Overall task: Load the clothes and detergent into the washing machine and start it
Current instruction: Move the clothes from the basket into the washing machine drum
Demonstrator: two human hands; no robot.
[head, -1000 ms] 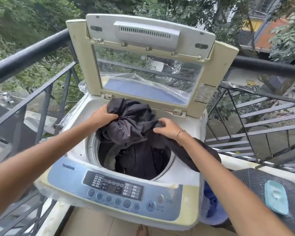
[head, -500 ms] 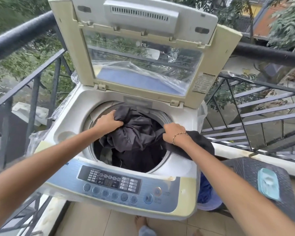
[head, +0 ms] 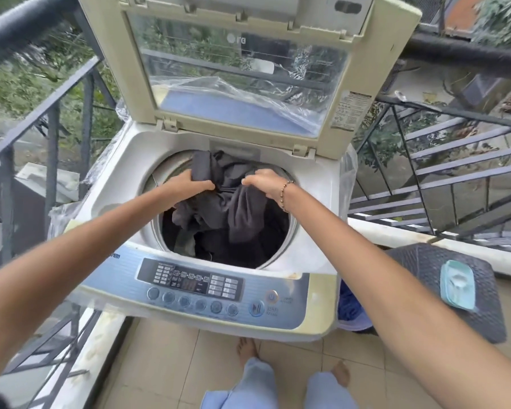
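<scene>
Left hand point(head: 189, 184) and right hand point(head: 263, 183) grip dark garment point(head: 233, 202) over the drum point(head: 292, 228).

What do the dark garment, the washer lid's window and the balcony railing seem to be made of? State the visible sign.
Dark garment: soft matte fabric; it folds and drapes.
Lid window: clear glass or plastic; the railing shows through.
Railing: probably dark painted metal; thin rigid bars.

Not much is legible here. The raised lid point(head: 242, 63) near the top of the frame shows an LG logo, seen mirrored through its window. On the control panel point(head: 195, 287), lower middle, the button at its right end reads "START". The warning sticker point(head: 347, 110) on the lid's right frame is too small to read.
</scene>
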